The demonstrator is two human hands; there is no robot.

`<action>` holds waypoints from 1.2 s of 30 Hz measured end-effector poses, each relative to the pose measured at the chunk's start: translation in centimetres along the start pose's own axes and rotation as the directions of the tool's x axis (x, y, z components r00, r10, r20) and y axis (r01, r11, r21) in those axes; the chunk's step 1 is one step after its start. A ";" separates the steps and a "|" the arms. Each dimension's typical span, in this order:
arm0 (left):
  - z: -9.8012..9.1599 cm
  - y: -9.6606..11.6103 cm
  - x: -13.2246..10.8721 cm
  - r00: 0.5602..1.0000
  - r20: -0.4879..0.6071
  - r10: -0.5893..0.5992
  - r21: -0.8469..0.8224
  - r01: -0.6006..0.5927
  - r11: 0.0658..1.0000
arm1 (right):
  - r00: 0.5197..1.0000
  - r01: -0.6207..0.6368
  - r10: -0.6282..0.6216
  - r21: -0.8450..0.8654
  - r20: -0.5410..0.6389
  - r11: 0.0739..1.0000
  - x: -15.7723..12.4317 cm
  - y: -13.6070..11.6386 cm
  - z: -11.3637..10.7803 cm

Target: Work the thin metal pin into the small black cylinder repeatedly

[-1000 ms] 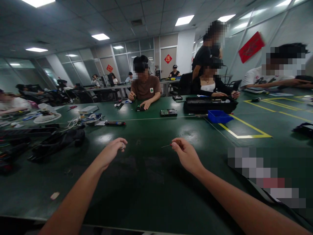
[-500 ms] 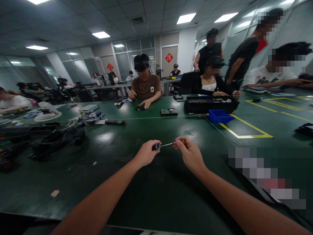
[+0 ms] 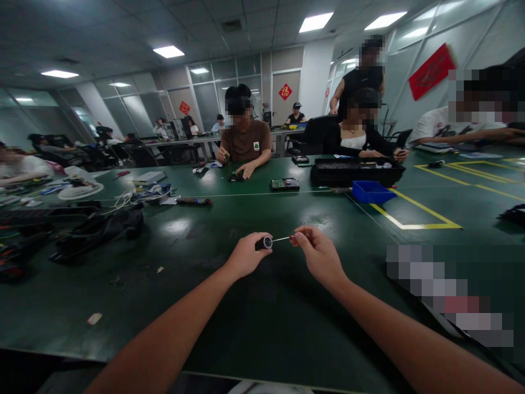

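Both my hands are raised over the dark green table, close together at the centre. My left hand is closed round a short black cylindrical handle whose silver-ringed end faces right. My right hand pinches a thin metal bit between thumb and fingers. The bit's left tip meets the open end of the handle. Both forearms stretch in from the bottom edge.
A blue bin and a long black tray stand at the back right beside yellow floor-tape lines. A circuit board lies mid-table. Black bags and cables crowd the left. Several people sit opposite and at both sides.
One second ago my hands were apart. My left hand has swung right with the handle, and the bit's tip now meets the handle's end. Since half a second ago they have barely moved.
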State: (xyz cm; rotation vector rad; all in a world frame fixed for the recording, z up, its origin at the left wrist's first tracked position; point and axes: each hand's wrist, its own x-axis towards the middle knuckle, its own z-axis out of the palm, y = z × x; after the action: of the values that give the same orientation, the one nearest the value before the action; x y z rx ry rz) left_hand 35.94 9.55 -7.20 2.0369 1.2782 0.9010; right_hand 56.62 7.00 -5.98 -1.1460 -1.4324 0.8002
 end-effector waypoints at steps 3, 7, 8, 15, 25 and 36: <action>-0.1 0.0 -0.1 1.000 -0.012 -0.010 -0.018 0.010 1.000 | 1.000 -0.011 0.011 -0.033 0.008 0.999 -0.1 -0.5 -0.2; 0.0 -0.2 -0.1 1.000 -0.017 0.010 -0.015 -0.010 1.000 | 0.999 0.000 0.004 -0.094 0.042 0.996 -0.3 -0.7 -0.4; 0.1 -0.3 -0.1 1.000 -0.018 0.016 -0.007 -0.016 1.000 | 0.998 0.013 -0.008 -0.080 0.060 0.997 -0.3 -0.6 -0.4; 0.1 -0.2 -0.3 0.999 0.019 0.045 0.063 -0.047 0.997 | 0.996 0.011 -0.003 -0.087 0.093 0.996 -0.4 0.1 -0.1; 0.3 0.0 -0.4 0.998 0.018 0.055 0.082 -0.056 0.995 | 0.998 -0.023 0.026 -0.059 0.054 0.998 -0.2 0.7 0.0; -0.1 0.4 -0.1 0.986 0.005 0.167 0.209 -0.164 0.964 | 0.944 -0.299 0.329 0.469 0.020 0.831 1.2 1.7 0.2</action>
State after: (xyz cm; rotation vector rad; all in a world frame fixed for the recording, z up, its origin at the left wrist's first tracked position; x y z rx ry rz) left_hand 36.09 9.29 -6.88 2.3343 1.2691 0.8868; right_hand 56.82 8.65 -7.17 -1.0240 -0.9281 1.2548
